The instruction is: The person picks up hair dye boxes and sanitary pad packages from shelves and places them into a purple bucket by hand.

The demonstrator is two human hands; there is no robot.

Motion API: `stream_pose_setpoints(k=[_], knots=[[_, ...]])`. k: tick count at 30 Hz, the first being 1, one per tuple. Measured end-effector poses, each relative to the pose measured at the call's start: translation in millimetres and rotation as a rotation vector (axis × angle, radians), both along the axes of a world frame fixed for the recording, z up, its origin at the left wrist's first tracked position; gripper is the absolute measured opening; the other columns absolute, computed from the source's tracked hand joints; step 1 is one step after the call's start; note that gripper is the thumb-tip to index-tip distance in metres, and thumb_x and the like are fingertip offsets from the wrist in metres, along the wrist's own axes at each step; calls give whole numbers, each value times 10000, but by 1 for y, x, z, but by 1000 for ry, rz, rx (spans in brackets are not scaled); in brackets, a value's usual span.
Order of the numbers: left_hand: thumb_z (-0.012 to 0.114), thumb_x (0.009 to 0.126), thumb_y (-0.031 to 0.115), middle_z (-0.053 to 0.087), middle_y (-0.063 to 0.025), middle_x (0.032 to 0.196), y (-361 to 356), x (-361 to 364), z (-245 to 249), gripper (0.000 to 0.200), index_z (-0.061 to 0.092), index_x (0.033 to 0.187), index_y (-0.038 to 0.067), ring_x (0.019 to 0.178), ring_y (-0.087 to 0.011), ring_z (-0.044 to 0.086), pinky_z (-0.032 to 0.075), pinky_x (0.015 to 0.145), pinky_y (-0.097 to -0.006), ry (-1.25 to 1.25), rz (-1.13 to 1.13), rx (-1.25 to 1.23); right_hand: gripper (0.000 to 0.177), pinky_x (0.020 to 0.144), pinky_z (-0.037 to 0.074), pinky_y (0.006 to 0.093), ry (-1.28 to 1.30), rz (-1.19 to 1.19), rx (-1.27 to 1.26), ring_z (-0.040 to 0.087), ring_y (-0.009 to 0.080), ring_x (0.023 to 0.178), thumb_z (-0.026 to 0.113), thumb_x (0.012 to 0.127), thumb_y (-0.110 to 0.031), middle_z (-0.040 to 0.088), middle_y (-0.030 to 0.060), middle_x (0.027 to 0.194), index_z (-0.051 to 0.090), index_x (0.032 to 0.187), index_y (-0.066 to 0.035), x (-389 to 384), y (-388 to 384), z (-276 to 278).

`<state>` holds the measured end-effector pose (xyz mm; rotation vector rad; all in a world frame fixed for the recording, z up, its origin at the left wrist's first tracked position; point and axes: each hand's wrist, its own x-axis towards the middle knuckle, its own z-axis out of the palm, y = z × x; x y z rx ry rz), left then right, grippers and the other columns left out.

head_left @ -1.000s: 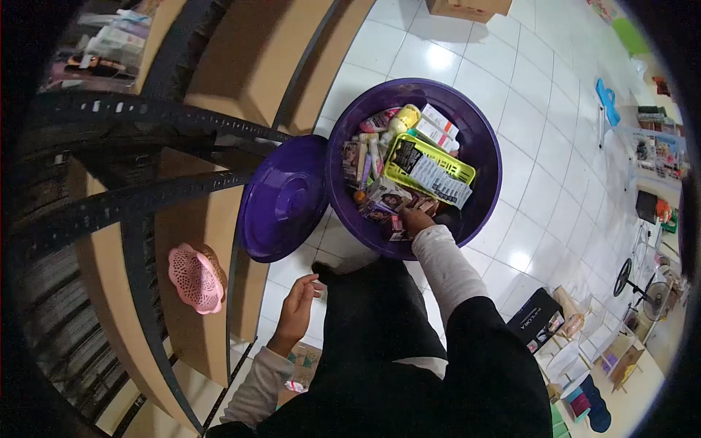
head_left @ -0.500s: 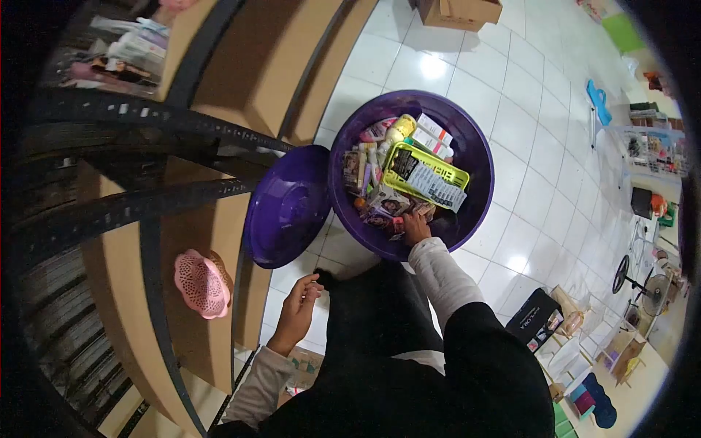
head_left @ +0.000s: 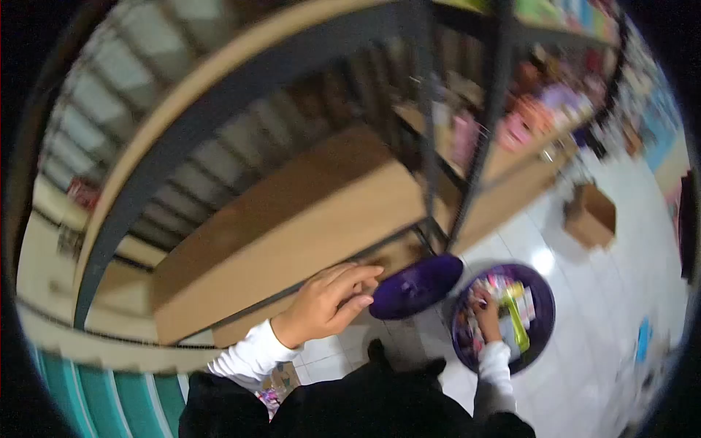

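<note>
My right hand reaches into a round purple tub on the floor. Its fingers are curled in among the packed goods, and whatever they hold is too blurred to name. Inside the tub, a yellow-green plastic basket lies beside that hand, with white boxes along the far side. My left hand is raised in front of the shelf, thumb apart from the fingers, with nothing in it. Just right of it, a purple lid leans against the shelf base.
A long brown shelf board with dark metal posts spans the left and middle. Pink baskets and other goods fill the shelf at upper right. A cardboard box stands on the white tiles.
The view has swung left and up toward the shelves, so the tub appears lower right. My left hand has risen before the shelf; my right hand is still in the tub, among the goods.
</note>
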<state>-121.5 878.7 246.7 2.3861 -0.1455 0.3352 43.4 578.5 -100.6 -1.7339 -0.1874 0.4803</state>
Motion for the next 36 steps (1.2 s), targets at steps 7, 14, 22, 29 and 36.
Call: stream_pose_setpoints(k=[7, 14, 22, 29, 36], knots=[[651, 783, 149, 619, -124, 841, 115, -126, 163, 291, 584, 1021, -5, 739, -279, 587, 473, 681, -356, -589, 398, 736, 365, 825, 434, 276, -133, 10, 319, 549, 148, 993, 576, 901, -224, 570, 51, 1143, 492, 1231, -95, 12, 75, 163], [575, 847, 125, 605, -103, 926, 226, -232, 269, 222, 583, 1048, 30, 859, -229, 571, 464, 766, -334, -546, 876, 1072, 352, 833, 399, 271, -159, -8, 443, 531, 131, 971, 559, 917, -240, 556, 47, 1159, 493, 1232, -99, -3, 137, 240], [624, 797, 157, 567, -176, 1142, 415, -280, 309, 414, 513, 1173, 22, 1114, -336, 506, 429, 917, -404, 56, 1214, 1221, 345, 854, 391, 269, -259, -31, 469, 522, 127, 986, 535, 927, -206, 530, 58, 1188, 473, 1246, -89, -32, 175, 293], [758, 673, 260, 572, -193, 1107, 477, -275, 314, 555, 475, 1086, 21, 1073, -363, 536, 478, 837, -458, 301, 1334, 1168, 413, 921, 458, 379, -330, -95, 395, 540, 284, 1042, 604, 885, -159, 497, 162, 1247, 460, 1230, 16, -51, 160, 328], [739, 711, 88, 577, -163, 1143, 515, -278, 308, 467, 529, 1120, 1, 1155, -323, 500, 462, 902, -427, 213, 1290, 985, 342, 903, 464, 364, -383, -184, 479, 549, 269, 1026, 575, 898, -112, 522, 163, 1205, 488, 1202, 21, -60, 158, 350]])
